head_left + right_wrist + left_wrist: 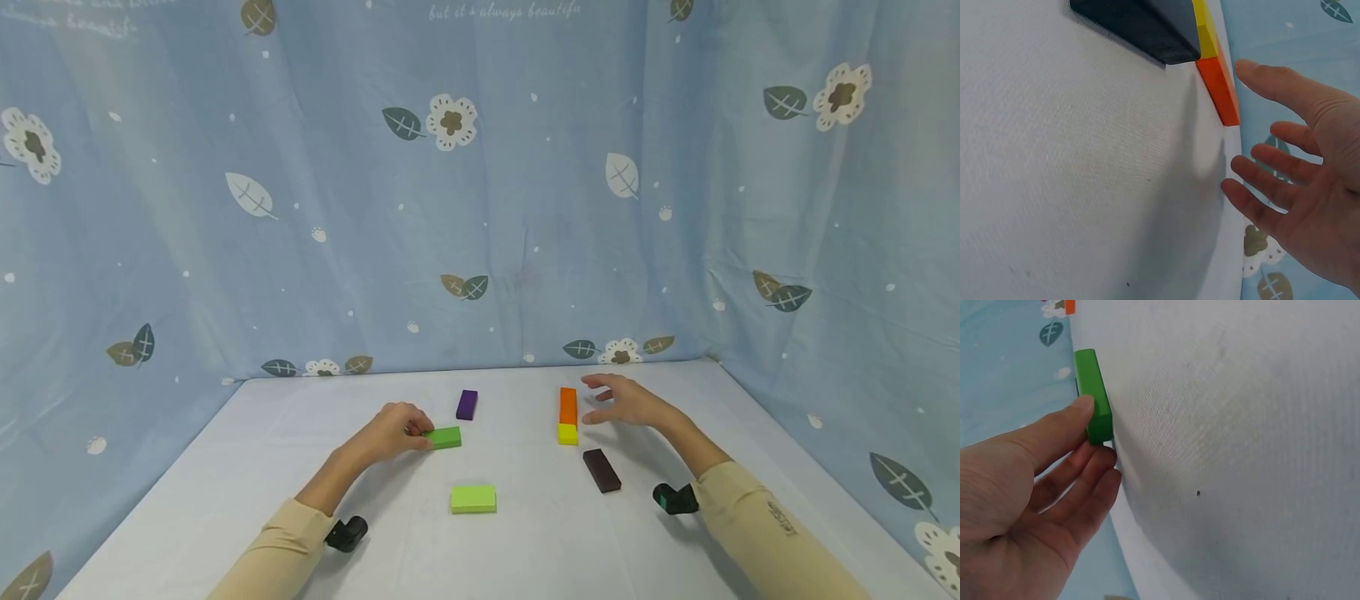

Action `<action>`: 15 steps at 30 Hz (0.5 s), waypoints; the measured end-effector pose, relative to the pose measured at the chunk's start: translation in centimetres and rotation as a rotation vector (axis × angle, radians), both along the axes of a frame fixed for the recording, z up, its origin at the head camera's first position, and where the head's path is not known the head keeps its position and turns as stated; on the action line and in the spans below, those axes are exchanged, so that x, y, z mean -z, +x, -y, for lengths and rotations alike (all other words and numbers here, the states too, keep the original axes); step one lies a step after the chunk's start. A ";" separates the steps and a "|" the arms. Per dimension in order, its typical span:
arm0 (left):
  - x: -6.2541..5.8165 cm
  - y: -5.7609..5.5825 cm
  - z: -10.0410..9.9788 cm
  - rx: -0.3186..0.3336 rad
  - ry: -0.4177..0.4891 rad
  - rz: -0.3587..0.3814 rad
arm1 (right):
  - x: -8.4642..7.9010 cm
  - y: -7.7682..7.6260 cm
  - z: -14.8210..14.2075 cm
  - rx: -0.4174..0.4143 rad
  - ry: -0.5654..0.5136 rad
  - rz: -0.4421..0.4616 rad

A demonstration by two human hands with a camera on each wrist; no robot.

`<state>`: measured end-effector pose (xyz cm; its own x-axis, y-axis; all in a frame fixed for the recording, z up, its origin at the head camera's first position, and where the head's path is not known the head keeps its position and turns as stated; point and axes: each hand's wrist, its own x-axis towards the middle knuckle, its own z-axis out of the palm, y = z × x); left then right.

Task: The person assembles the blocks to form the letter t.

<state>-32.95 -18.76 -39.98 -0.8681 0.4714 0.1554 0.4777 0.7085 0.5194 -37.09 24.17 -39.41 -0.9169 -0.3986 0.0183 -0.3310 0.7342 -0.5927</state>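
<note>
My left hand (pixel 397 431) pinches one end of a green block (pixel 447 437) between thumb and fingers. In the left wrist view the thumb lies on the near end of that green block (pixel 1093 394), and its far end sticks out free. Just right of an orange block (pixel 568 406) is my right hand (pixel 626 402), fingers spread and holding nothing. A yellow block (pixel 567 434) touches the orange one's near end. In the right wrist view a gap separates the right hand (pixel 1310 169) from the orange block (pixel 1219 90).
A purple block (pixel 467 405) lies behind the green one. Nearer the front are a lime block (pixel 473 499) and a dark brown block (pixel 602 471). All lie on a white-covered table (pixel 525 550), with a blue patterned curtain (pixel 510 208) behind and at the sides.
</note>
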 end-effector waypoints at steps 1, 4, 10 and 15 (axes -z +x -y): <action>0.0 0.0 0.0 0.000 -0.001 0.005 | 0.1 -0.1 0.1 -0.003 0.000 0.004; -0.2 -0.1 0.1 0.011 -0.004 0.005 | 0.3 -0.3 0.3 -0.010 -0.003 0.014; -0.2 -0.3 0.0 0.030 -0.016 -0.017 | 0.4 -0.5 0.6 -0.024 -0.007 0.028; -0.2 -0.2 0.0 0.033 -0.018 -0.009 | 0.5 -0.7 0.9 -0.026 0.002 0.057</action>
